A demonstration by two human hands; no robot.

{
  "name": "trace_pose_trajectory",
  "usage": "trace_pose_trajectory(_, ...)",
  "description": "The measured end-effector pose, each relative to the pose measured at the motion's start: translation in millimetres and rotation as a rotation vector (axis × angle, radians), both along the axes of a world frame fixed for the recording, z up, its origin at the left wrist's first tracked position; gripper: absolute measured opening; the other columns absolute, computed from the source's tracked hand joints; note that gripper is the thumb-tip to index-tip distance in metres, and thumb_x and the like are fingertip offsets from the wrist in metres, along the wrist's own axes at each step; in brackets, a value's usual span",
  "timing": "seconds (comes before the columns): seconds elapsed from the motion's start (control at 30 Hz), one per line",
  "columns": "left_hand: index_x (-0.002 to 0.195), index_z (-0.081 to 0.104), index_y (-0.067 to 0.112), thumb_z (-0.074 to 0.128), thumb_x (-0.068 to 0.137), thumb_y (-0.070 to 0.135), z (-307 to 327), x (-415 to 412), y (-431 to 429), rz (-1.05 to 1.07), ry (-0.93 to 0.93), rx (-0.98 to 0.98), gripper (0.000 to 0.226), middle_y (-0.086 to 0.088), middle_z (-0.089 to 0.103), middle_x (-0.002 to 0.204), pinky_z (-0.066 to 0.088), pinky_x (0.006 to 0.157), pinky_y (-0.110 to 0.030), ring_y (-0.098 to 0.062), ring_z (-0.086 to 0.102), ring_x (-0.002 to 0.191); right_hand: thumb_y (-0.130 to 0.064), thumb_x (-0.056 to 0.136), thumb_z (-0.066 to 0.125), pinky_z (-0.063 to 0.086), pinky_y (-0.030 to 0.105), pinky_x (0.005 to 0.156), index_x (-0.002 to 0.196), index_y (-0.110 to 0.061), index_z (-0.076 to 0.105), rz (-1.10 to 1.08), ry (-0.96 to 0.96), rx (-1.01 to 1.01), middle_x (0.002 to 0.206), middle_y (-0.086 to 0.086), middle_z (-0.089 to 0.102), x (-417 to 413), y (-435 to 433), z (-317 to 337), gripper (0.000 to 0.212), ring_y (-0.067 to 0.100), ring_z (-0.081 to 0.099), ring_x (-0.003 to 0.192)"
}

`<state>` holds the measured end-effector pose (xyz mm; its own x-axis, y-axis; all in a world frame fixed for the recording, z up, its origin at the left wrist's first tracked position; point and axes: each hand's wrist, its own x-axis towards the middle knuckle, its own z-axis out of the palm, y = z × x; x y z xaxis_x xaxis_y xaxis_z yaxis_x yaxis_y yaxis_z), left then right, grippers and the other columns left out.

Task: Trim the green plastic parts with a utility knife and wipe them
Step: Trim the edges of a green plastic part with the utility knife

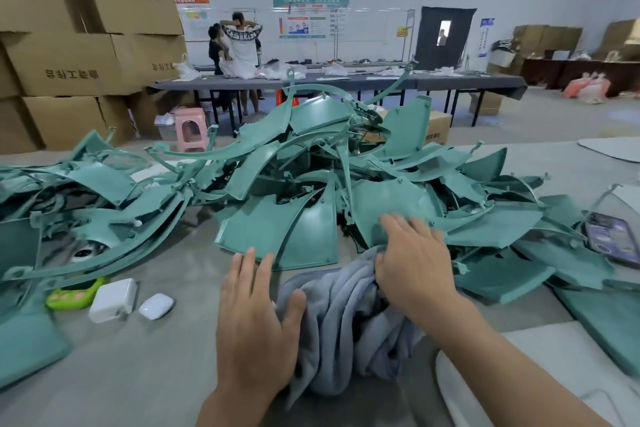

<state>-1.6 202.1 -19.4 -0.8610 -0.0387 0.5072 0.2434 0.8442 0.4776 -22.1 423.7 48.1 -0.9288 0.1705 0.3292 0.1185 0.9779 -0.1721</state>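
A big heap of green plastic parts (311, 170) covers the middle and both sides of the grey table (145, 364). In front of it lies a crumpled grey-blue cloth (343, 315). My left hand (256, 319) lies flat with straight fingers, its thumb touching the cloth's left edge and its fingertips near a wide green panel (280, 236). My right hand (412, 260) rests over the cloth's upper right, fingers stretched onto another green panel (384, 208). No utility knife is visible.
At the left sit a green gadget (72, 295), a white charger (112, 300) and a white earbud case (156, 306). A phone (613, 236) lies at the right. Cardboard boxes (69, 55) stack up at the back left. Two people stand by a far table (339, 80).
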Motion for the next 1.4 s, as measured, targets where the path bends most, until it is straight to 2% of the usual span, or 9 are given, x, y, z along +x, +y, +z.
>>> trace_pose_trajectory(0.13,0.151,0.043,0.019,0.036,0.091,0.059,-2,1,-3,0.015,0.003,0.004,0.072,-0.003,0.034,0.163,0.022,0.123,-0.039,-0.02,0.018,0.155,-0.018,0.092,0.059,0.017,0.044,0.124,0.16,-0.019,0.015,-0.104,0.118,-0.104,0.168,0.008,0.017,-18,16,16,0.081,0.029,0.014,0.155)
trace_pose_trajectory(0.3,0.151,0.043,0.019,0.05,0.091,0.049,1,2,-1,0.028,-0.049,0.062,0.067,-0.001,0.035,0.163,0.021,0.123,-0.038,-0.017,0.017,0.155,-0.017,0.084,0.067,0.042,0.044,0.098,0.158,-0.022,0.011,-0.169,-0.072,-0.156,0.15,0.015,0.03,-37,16,22,0.092,0.036,0.055,0.112)
trace_pose_trajectory(0.43,0.15,0.046,0.02,0.061,0.092,0.037,2,3,0,0.016,-0.091,0.088,0.062,0.001,0.034,0.163,0.021,0.123,-0.037,-0.015,0.016,0.155,-0.016,0.084,0.066,0.039,0.036,0.072,0.137,-0.024,0.043,-0.183,0.028,-0.146,0.125,0.011,0.039,-40,25,35,0.058,0.029,0.046,0.068)
trace_pose_trajectory(0.6,0.146,0.051,0.024,0.063,0.093,0.035,3,5,4,-0.017,-0.125,0.094,0.055,0.004,0.031,0.165,0.021,0.123,-0.036,-0.015,0.016,0.155,-0.035,0.092,0.068,0.042,0.038,0.086,0.103,-0.027,0.062,-0.097,0.011,-0.091,0.1,-0.001,0.05,-31,35,49,0.015,0.028,0.058,0.098)
trace_pose_trajectory(0.7,0.145,0.053,0.025,0.063,0.093,0.035,5,7,6,-0.029,-0.129,0.124,0.053,0.006,0.031,0.164,0.021,0.124,-0.035,-0.013,0.016,0.154,-0.028,0.092,0.072,0.05,0.035,0.072,0.082,-0.023,0.064,0.015,0.077,-0.326,0.074,-0.005,0.062,-22,45,69,0.013,0.023,0.062,0.075)
trace_pose_trajectory(0.97,0.14,0.058,0.029,0.062,0.094,0.04,16,14,10,-0.153,-0.062,0.248,0.047,0.018,0.043,0.154,0.027,0.118,-0.028,0.001,0.028,0.146,-0.009,0.095,0.066,0.051,0.032,0.061,0.078,-0.018,0.063,0.393,0.386,-1.02,0.064,-0.003,0.058,27,23,143,0.02,0.017,0.058,0.066)
trace_pose_trajectory(1.07,0.126,0.068,0.038,0.065,0.086,0.043,19,17,11,-0.216,-0.079,0.435,0.04,0.03,0.058,0.135,0.045,0.108,-0.028,0.006,0.051,0.129,-0.007,0.096,0.066,0.046,0.023,0.049,0.077,-0.015,0.059,0.495,0.261,-1.374,0.059,-0.007,0.055,40,-18,134,0.021,0.01,0.051,0.053)
trace_pose_trajectory(1.3,0.101,0.079,0.01,0.075,0.062,0.032,35,17,13,-0.591,-0.391,1.609,0.045,-0.012,0.077,0.101,0.06,0.072,-0.034,-0.023,0.074,0.088,-0.011,0.096,0.065,0.055,0.03,0.049,0.078,-0.007,0.05,0.113,0.049,-1.613,0.058,0.002,0.058,19,-83,51,0.024,0.016,0.059,0.053)
trace_pose_trajectory(1.4,0.108,0.075,-0.003,0.062,0.094,0.03,39,18,14,-0.355,-0.575,1.701,0.038,-0.023,0.075,0.104,0.062,0.076,-0.038,-0.03,0.075,0.089,-0.012,0.094,0.066,0.056,0.034,0.057,0.079,0.003,0.054,0.193,-0.071,-1.51,0.077,0.021,0.064,21,-82,25,0.025,0.025,0.063,0.065)
